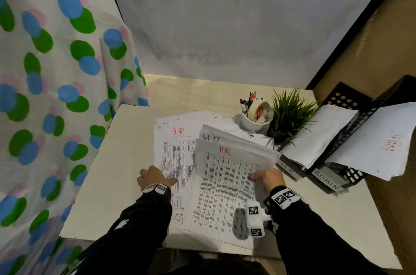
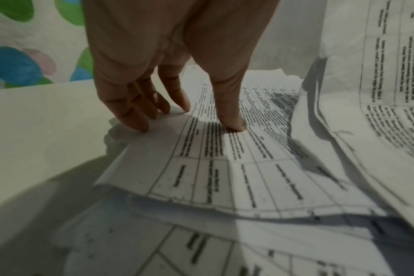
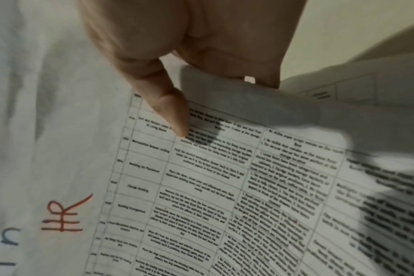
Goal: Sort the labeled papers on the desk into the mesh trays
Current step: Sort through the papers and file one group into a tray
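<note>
Printed sheets marked HR in red lie in a loose pile [image 1: 177, 150] at the middle of the desk [image 1: 126, 162]. My left hand [image 1: 155, 176] presses straight fingers [image 2: 140, 119] and thumb on the pile's left edge. My right hand [image 1: 269, 177] pinches a fanned bundle of HR papers [image 1: 225, 175] at its right edge, raised off the pile. Its thumb [image 3: 175, 115] lies on top of the top HR sheet [image 3: 201, 186], and the fingers underneath are hidden. At the right stand two black mesh trays labelled HR [image 1: 290, 171] and ADMIN [image 1: 326, 181], each holding white sheets.
A white cup with pens and a tape roll [image 1: 256, 117] and a small green plant [image 1: 290, 112] stand behind the papers, left of the trays. A dotted curtain [image 1: 56, 94] hangs along the desk's left side. A grey wall closes the back.
</note>
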